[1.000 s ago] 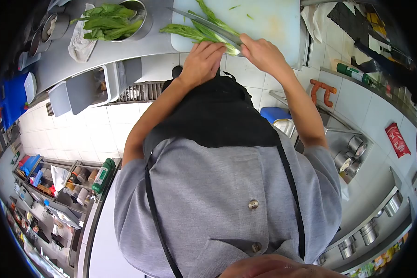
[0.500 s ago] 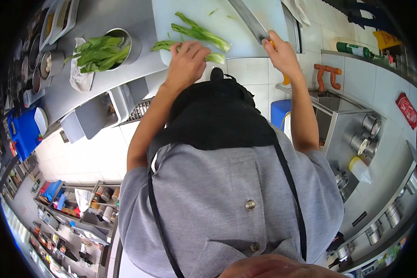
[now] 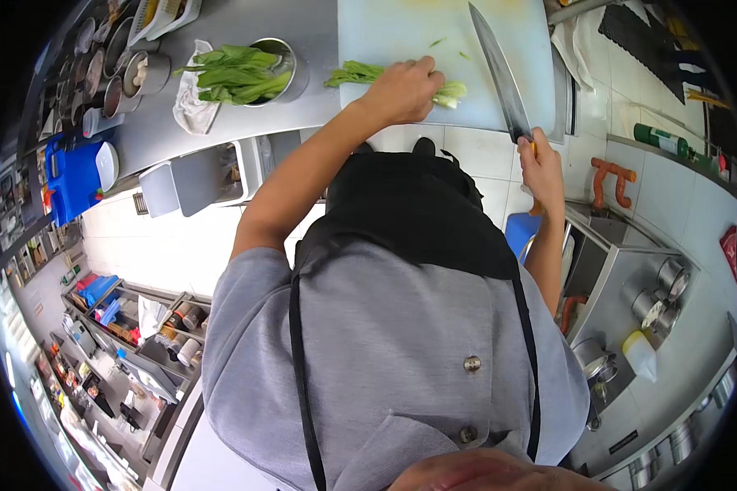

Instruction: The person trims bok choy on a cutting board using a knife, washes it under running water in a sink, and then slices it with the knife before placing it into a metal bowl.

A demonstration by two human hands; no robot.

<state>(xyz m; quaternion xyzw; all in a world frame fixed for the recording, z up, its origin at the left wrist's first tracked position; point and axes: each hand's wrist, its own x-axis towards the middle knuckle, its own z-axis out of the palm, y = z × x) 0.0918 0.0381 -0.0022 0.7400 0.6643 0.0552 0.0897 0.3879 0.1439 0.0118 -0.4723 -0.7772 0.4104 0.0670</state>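
Note:
My left hand (image 3: pixel 408 92) is closed over a bunch of leafy greens (image 3: pixel 357 74) on the white cutting board (image 3: pixel 401 33). Pale cut stem ends show just right of its fingers, near the board's front edge. At the board's right side my right hand (image 3: pixel 540 168) is wrapped round the handle of a large knife (image 3: pixel 502 75). The blade points up and away over the board, apart from the greens. Small green scraps lie further back on the board. More greens (image 3: pixel 236 75) lie over a metal pot (image 3: pixel 291 72) to the left.
A white cloth (image 3: pixel 195 106) lies beside the pot on the steel counter (image 3: pixel 319 49). Grey bins (image 3: pixel 184 184) are below the counter. A green bottle (image 3: pixel 662 140), an orange pipe (image 3: pixel 612 182) and a steel sink area with pots (image 3: pixel 647 307) are at the right.
The separate pieces of greens are now together in one bunch under my left hand. The view has shifted, so board and pot appear further right. The knife is still in my right hand.

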